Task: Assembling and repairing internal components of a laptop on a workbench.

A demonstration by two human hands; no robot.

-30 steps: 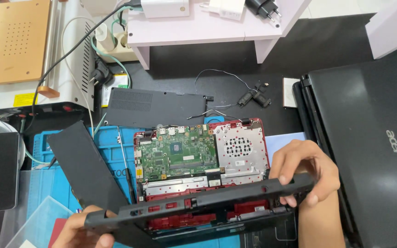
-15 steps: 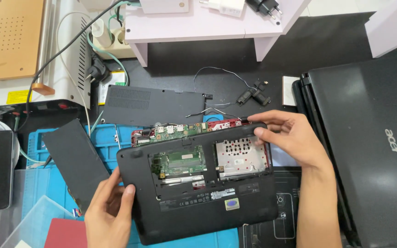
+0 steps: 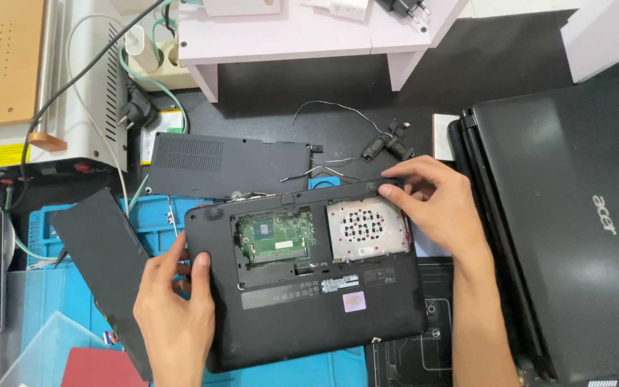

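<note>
A black laptop bottom case (image 3: 309,308) lies flat on the blue work mat (image 3: 153,229), with an open hatch showing a green circuit board (image 3: 275,236) and a perforated metal drive bay (image 3: 363,228). My left hand (image 3: 173,308) grips the case's left edge, thumb on top. My right hand (image 3: 435,208) presses on its far right corner, fingers spread over the edge.
A flat black panel (image 3: 105,265) leans at the left. A black vented cover (image 3: 227,166) lies behind the case, with small speakers and thin wires (image 3: 385,147) nearby. Closed black laptops (image 3: 574,229) are stacked at the right. A white shelf (image 3: 309,32) and cables stand at the back.
The bottom case was held up on edge over the exposed red chassis; it has been swung down flat over it. My hands have shifted to its left edge and far right corner.
</note>
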